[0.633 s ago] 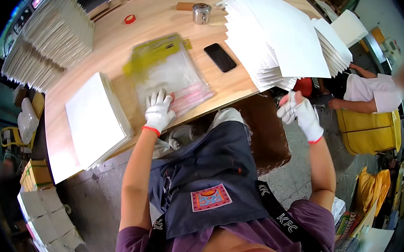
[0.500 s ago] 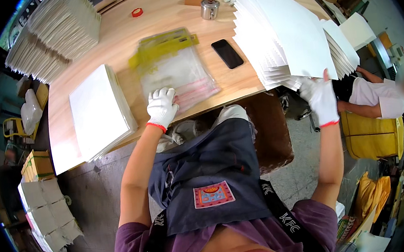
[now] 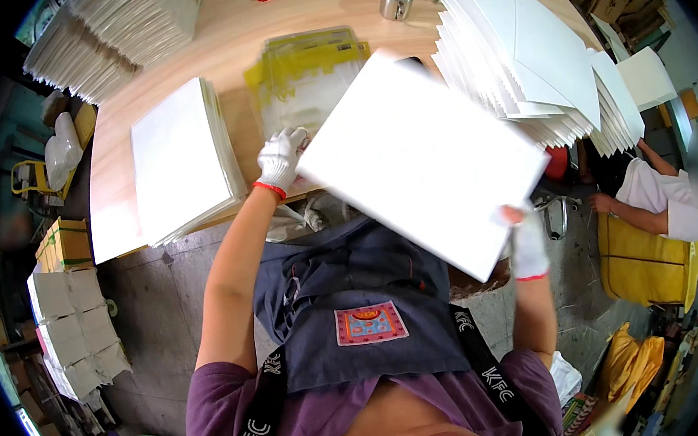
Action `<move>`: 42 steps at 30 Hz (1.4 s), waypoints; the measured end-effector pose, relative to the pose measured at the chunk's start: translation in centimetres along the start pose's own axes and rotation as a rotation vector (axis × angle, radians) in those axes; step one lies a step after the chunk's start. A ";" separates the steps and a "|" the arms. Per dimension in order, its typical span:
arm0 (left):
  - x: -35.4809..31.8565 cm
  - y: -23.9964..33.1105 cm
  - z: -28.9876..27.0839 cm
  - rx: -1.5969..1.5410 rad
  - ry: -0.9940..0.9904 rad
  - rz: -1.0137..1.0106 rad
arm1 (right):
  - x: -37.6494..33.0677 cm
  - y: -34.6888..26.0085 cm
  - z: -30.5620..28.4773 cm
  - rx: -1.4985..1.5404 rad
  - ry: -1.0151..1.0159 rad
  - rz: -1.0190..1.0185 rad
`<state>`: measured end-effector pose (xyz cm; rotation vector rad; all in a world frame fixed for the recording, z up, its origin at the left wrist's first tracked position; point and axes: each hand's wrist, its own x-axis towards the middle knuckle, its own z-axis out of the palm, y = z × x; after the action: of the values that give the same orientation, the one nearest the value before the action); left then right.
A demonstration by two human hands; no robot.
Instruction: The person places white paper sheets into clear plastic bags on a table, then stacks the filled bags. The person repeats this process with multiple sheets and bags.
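With the white sheet (image 3: 423,162) gripped in the right hand (image 3: 527,244) over the front of the table (image 3: 108,172), I'd keep it unbent while the left hand (image 3: 281,157), grip unclear, sits curled at the yellow-printed plastic sleeves (image 3: 302,77).

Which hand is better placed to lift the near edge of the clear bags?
Probably the left hand: it is right at the near end of the clear bags, while the right hand is occupied holding the white sheet.
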<state>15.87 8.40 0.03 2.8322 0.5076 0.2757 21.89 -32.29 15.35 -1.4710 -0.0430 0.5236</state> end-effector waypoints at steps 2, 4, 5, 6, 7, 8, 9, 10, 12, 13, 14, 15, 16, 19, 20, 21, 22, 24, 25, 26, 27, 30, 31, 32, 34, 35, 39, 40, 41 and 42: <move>0.1 0.8 -0.7 -0.092 -0.038 0.004 | 1.6 6.5 -1.2 0.174 -0.175 0.172; -0.3 0.4 -0.3 -0.124 -0.018 0.004 | 1.7 7.3 -1.0 0.227 -0.381 0.377; -0.5 0.4 -0.3 -0.164 -0.020 0.017 | 1.6 8.7 -0.9 0.250 -0.296 0.359; -0.7 0.3 -0.5 -0.198 -0.022 0.027 | 1.7 9.8 -0.6 0.254 -0.235 0.326; -0.9 0.1 -0.1 -0.184 0.029 0.041 | 1.7 10.2 -1.1 0.295 -0.247 0.326; -1.0 0.0 0.0 -0.123 0.041 0.018 | 1.8 10.5 -1.5 0.337 -0.260 0.326; -1.1 0.2 -0.3 -0.063 0.050 0.000 | 1.8 11.2 -1.5 0.383 -0.214 0.311; -1.1 0.5 -0.6 -0.002 0.060 -0.017 | 1.8 12.0 -1.4 0.428 -0.167 0.295; -1.0 1.0 -1.8 -0.001 0.102 -0.010 | 1.8 12.9 -0.9 0.502 -0.062 0.264; -0.9 1.2 -2.2 0.001 0.124 -0.006 | 1.8 13.0 -0.5 0.531 -0.003 0.248; -0.7 1.3 -2.4 -0.060 0.071 -0.044 | 1.8 13.0 -0.2 0.560 0.056 0.231; -0.6 1.0 -2.6 -0.118 0.020 -0.091 | 1.8 13.2 -1.1 0.546 -0.028 0.256; -0.6 0.8 -2.7 -0.177 -0.036 -0.140 | 1.7 12.2 -0.7 0.541 -0.076 0.260; -0.7 1.5 -3.1 -0.105 0.004 -0.080 | 1.2 10.2 -0.8 0.462 -0.175 0.280; -1.1 2.0 -3.3 0.038 -0.030 -0.063 | 1.1 10.3 -1.2 0.409 -0.220 0.300; -1.2 1.6 -2.9 0.060 -0.036 -0.041 | 1.1 10.3 -1.6 0.353 -0.267 0.317; -1.2 1.3 -2.4 0.083 -0.041 -0.018 | 1.0 10.4 -1.8 0.297 -0.313 0.334; -0.8 1.0 -1.7 0.125 -0.046 -0.021 | 0.9 10.8 -1.0 0.255 -0.312 0.346; -0.6 1.0 -1.6 0.146 -0.048 -0.022 | 0.8 10.8 -0.7 0.250 -0.304 0.356; -0.7 0.9 -1.5 0.139 -0.044 -0.017 | 0.7 10.8 -0.5 0.245 -0.296 0.366; -0.7 0.9 -1.5 0.132 -0.040 -0.010 | 0.8 11.1 -0.8 0.289 -0.302 0.371; -1.0 1.3 -2.1 0.132 -0.040 -0.011 | 1.2 12.1 -1.9 0.422 -0.321 0.388; -1.2 1.6 -2.3 0.135 -0.044 -0.014 | 1.1 12.2 -1.6 0.455 -0.244 0.364; -1.2 1.6 -2.2 0.118 -0.024 -0.008 | 1.0 12.4 -1.1 0.486 -0.167 0.340; -1.3 1.4 -2.0 0.083 0.019 0.002 | 0.9 12.4 -0.5 0.550 -0.087 0.341; -1.4 1.2 -1.7 0.077 0.039 0.019 | 0.9 12.8 -0.5 0.585 -0.081 0.367; -0.8 0.8 -1.5 -0.124 0.080 -0.001 | 0.8 13.7 0.2 0.658 -0.012 0.409; -0.7 0.8 -1.8 -0.217 0.077 -0.028 | 0.6 13.8 0.4 0.687 0.010 0.419; -0.3 0.9 -2.2 -0.324 0.077 0.005 | 0.7 13.9 0.2 0.683 -0.017 0.425; 0.0 1.0 -2.9 -0.428 0.076 0.035 | 0.7 13.9 0.2 0.702 -0.035 0.421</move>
<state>15.51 8.10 3.07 2.4224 0.3618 0.4419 18.12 -31.73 1.97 -0.7764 0.3952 0.8059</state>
